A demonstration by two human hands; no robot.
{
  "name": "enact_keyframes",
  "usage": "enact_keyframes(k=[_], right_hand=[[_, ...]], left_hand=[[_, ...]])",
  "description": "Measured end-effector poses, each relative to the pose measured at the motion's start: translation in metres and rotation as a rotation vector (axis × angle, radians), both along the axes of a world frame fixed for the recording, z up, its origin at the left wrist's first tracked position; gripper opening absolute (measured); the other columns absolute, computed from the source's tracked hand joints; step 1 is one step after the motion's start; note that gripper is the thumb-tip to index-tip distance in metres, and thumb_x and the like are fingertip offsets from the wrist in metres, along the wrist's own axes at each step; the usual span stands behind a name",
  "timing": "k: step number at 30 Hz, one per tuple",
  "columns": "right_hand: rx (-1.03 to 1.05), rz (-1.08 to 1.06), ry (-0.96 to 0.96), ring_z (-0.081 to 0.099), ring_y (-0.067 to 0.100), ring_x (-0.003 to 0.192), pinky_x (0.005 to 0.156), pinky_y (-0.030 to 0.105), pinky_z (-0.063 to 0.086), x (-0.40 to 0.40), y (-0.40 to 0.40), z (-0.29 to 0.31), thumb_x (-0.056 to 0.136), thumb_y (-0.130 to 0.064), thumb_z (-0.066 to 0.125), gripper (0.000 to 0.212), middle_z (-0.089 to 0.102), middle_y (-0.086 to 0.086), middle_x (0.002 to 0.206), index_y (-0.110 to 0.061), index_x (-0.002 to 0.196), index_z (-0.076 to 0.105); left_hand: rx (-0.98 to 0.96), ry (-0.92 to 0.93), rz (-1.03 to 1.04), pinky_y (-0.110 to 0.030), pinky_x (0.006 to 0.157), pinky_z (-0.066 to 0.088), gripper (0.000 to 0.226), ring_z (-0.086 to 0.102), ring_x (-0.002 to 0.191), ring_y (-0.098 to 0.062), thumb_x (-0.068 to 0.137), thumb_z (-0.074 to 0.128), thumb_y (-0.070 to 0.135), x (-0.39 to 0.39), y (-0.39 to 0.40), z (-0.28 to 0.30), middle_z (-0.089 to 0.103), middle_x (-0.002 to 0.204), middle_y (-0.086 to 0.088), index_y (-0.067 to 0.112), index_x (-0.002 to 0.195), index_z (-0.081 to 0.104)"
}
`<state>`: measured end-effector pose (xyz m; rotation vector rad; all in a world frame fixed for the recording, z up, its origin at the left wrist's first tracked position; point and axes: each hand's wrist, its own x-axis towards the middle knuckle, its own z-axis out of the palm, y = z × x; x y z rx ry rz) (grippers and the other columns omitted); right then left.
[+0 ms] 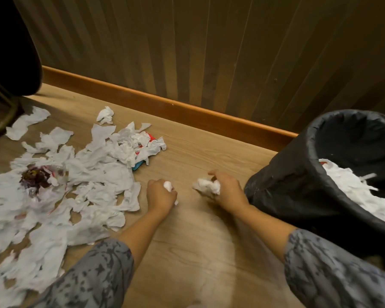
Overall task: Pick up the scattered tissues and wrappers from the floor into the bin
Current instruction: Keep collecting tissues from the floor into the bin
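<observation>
Torn white tissues lie scattered over the wooden floor on the left, mixed with a red and blue wrapper and a dark crumpled wrapper. My left hand is closed around a small white tissue wad just right of the pile. My right hand grips a larger crumpled tissue above the floor, a short way left of the bin. The bin, lined with a black bag, stands at the right and holds white tissues inside.
A wooden skirting board and a ribbed wall panel run along the back. A dark piece of furniture with a metal leg stands at the far left. Bare floor lies between my arms.
</observation>
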<state>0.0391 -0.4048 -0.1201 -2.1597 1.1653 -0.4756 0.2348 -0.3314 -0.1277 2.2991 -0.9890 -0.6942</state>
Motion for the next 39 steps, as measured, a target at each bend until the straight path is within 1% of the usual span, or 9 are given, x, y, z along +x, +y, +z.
enact_keyframes(k=[5, 9, 12, 18, 21, 23, 28, 34, 39], right_hand=[[-0.12, -0.24, -0.2, 0.06, 0.018, 0.075, 0.061, 0.027, 0.038, 0.006, -0.009, 0.057, 0.085, -0.013, 0.07, 0.009, 0.061, -0.007, 0.081, -0.014, 0.093, 0.065], [-0.103, -0.353, -0.498, 0.064, 0.001, 0.072, 0.06, 0.015, 0.048, -0.004, 0.005, 0.135, 0.085, -0.042, 0.07, 0.027, 0.068, -0.01, 0.08, -0.016, 0.092, 0.069], [-0.111, -0.463, -0.643, 0.052, 0.0, 0.049, 0.049, 0.008, 0.034, -0.029, 0.011, 0.19, 0.098, -0.042, 0.045, 0.045, 0.054, -0.008, 0.055, -0.018, 0.063, 0.056], [-0.303, -0.691, -0.711, 0.035, 0.005, 0.05, 0.053, 0.028, 0.03, -0.12, 0.0, 0.232, 0.103, -0.026, 0.043, 0.041, 0.037, -0.004, 0.056, -0.02, 0.062, 0.04], [-0.38, -0.836, -0.687, 0.048, -0.002, 0.066, 0.059, 0.014, 0.04, -0.168, -0.001, 0.228, 0.099, -0.018, 0.047, 0.012, 0.052, -0.009, 0.081, -0.019, 0.091, 0.055], [-0.393, -0.889, -0.615, 0.055, -0.004, 0.092, 0.077, 0.007, 0.045, -0.193, 0.0, 0.221, 0.096, -0.014, 0.053, 0.021, 0.061, -0.011, 0.107, -0.02, 0.114, 0.061], [-0.299, -0.898, -0.407, 0.064, 0.015, 0.095, 0.081, 0.032, 0.053, -0.229, 0.004, 0.2, 0.083, -0.009, 0.068, 0.018, 0.07, -0.001, 0.094, -0.022, 0.093, 0.074], [-0.06, -0.872, -0.372, 0.051, 0.012, 0.111, 0.085, 0.028, 0.041, -0.22, 0.003, 0.196, 0.084, -0.003, 0.063, 0.037, 0.06, 0.002, 0.121, -0.022, 0.117, 0.063], [-0.165, -0.664, -0.491, 0.056, 0.007, 0.1, 0.076, 0.008, 0.043, -0.152, 0.016, 0.224, 0.09, 0.003, 0.051, 0.032, 0.063, -0.006, 0.105, -0.023, 0.104, 0.064]], left_hand=[[-0.147, 0.185, 0.016, -0.027, 0.055, 0.046, 0.008, 0.064, 0.076, -0.024, 0.084, 0.065, 0.011, -0.023, -0.012, 0.053, 0.067, 0.087, -0.012, 0.005, 0.083, 0.059], [-0.378, 0.526, 0.078, -0.023, 0.047, 0.047, 0.024, 0.063, 0.059, -0.011, 0.08, 0.075, 0.024, -0.061, -0.028, 0.118, 0.065, 0.077, -0.005, 0.014, 0.089, 0.056], [-0.51, 0.55, 0.048, -0.021, 0.048, 0.049, 0.036, 0.058, 0.058, -0.009, 0.08, 0.066, 0.053, -0.101, -0.04, 0.161, 0.065, 0.073, 0.0, 0.018, 0.086, 0.062], [-0.676, 0.803, -0.164, -0.034, 0.071, 0.045, 0.033, 0.057, 0.08, -0.017, 0.089, 0.038, 0.042, -0.193, -0.057, 0.209, 0.061, 0.085, -0.003, 0.021, 0.081, 0.062], [-0.696, 0.746, -0.332, -0.03, 0.074, 0.046, 0.019, 0.056, 0.089, -0.015, 0.088, 0.04, 0.03, -0.237, -0.065, 0.222, 0.059, 0.098, -0.001, 0.023, 0.094, 0.057], [-0.652, 0.676, -0.438, -0.027, 0.075, 0.046, 0.014, 0.055, 0.094, -0.015, 0.092, 0.043, 0.022, -0.261, -0.071, 0.223, 0.056, 0.106, -0.002, 0.023, 0.103, 0.052], [-0.482, 0.55, -0.607, -0.018, 0.075, 0.043, 0.032, 0.052, 0.105, -0.016, 0.086, 0.056, 0.014, -0.289, -0.085, 0.201, 0.052, 0.124, -0.003, 0.025, 0.116, 0.047], [-0.602, 0.583, -0.448, -0.019, 0.081, 0.047, 0.022, 0.056, 0.107, -0.01, 0.088, 0.058, 0.01, -0.256, -0.078, 0.201, 0.059, 0.11, 0.004, 0.021, 0.107, 0.054], [-0.538, 0.399, -0.445, -0.022, 0.079, 0.051, 0.015, 0.059, 0.094, -0.007, 0.09, 0.06, 0.014, -0.168, -0.059, 0.205, 0.062, 0.101, 0.007, 0.02, 0.104, 0.06]])
